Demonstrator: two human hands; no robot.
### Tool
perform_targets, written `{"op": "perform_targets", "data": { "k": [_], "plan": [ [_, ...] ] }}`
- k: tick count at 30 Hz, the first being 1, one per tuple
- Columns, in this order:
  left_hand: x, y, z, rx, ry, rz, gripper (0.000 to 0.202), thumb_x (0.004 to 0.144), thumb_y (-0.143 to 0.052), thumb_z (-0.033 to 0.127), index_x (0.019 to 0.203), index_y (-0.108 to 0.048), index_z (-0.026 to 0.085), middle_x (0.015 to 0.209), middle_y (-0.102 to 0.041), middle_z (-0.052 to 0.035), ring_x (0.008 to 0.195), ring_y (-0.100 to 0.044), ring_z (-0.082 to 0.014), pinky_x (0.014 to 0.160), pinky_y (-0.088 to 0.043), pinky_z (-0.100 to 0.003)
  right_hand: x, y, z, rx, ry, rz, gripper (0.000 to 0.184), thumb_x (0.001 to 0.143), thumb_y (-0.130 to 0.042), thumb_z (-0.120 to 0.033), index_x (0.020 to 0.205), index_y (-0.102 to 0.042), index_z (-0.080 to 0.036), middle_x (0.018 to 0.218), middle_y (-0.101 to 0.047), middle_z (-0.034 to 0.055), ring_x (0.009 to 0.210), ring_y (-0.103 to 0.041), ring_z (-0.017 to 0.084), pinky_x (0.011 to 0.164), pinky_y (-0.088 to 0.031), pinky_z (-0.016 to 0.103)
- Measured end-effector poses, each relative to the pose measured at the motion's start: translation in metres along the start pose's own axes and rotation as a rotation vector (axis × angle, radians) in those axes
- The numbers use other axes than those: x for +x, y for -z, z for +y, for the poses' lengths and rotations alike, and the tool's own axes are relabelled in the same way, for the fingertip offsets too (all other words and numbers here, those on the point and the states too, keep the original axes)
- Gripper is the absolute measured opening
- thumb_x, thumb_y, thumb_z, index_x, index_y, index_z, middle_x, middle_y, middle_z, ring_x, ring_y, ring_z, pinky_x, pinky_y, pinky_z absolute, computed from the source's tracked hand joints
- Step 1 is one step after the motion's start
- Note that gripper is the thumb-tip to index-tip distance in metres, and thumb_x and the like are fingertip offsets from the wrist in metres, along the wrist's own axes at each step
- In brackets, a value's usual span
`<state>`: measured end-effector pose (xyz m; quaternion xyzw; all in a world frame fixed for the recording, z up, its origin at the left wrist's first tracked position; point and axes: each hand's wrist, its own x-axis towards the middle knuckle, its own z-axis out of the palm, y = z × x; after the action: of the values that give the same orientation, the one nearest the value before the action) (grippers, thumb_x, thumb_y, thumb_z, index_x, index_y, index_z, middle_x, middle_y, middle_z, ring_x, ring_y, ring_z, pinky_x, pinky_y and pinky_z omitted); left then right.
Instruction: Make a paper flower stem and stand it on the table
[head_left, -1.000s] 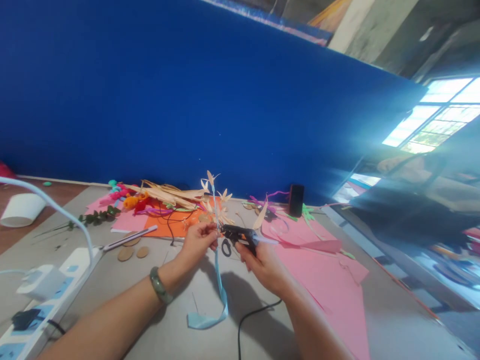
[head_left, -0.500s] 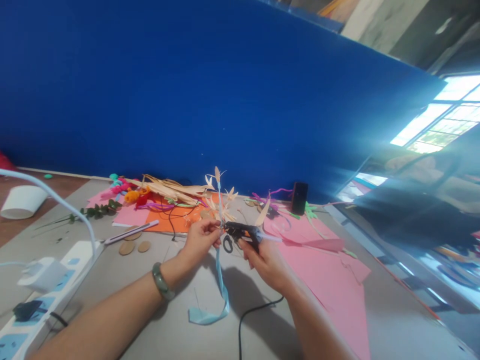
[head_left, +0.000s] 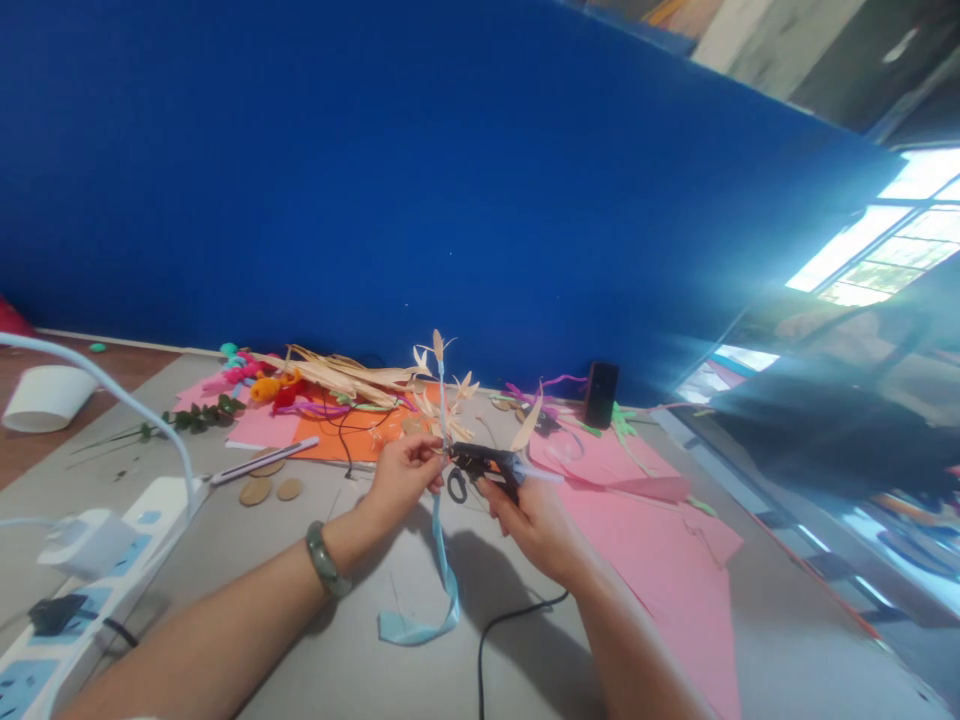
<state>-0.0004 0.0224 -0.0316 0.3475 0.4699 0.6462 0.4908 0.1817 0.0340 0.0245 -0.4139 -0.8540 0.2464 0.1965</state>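
Still pinching the blue-wrapped flower stem (head_left: 442, 398) in left hand (head_left: 403, 472), gripping the glue gun (head_left: 487, 460) in right hand (head_left: 531, 518), just beside left fingertips (head_left: 432, 466). Hardly moved (probably keeping to the same spot, then).

The one view comes from a camera worn on the head. It looks forward and down, close over the desk (head_left: 784, 640), with the glue gun (head_left: 491, 462) near the middle and the blue wall (head_left: 420, 180) up top.
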Motion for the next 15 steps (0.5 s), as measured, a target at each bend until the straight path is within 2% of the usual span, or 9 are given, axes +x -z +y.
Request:
{"op": "perform_targets", "data": {
  "k": [15],
  "plan": [
    [-0.0004,0.0006,0.0024,0.017,0.002,0.014,0.027,0.059,-0.075,0.021,0.082,-0.063,0.013,0.047,-0.057,0.0046,0.040,-0.056,-0.0109,0.040,-0.048,-0.021,-0.0015,0.0026,0.0024,-0.018,0.025,0.026,0.034,0.094,-0.038,-0.045,0.081,-0.054,-0.018,0.057,-0.052,-0.0004,0.051,-0.050,0.015,0.049,-0.037,0.025]
  ]
}}
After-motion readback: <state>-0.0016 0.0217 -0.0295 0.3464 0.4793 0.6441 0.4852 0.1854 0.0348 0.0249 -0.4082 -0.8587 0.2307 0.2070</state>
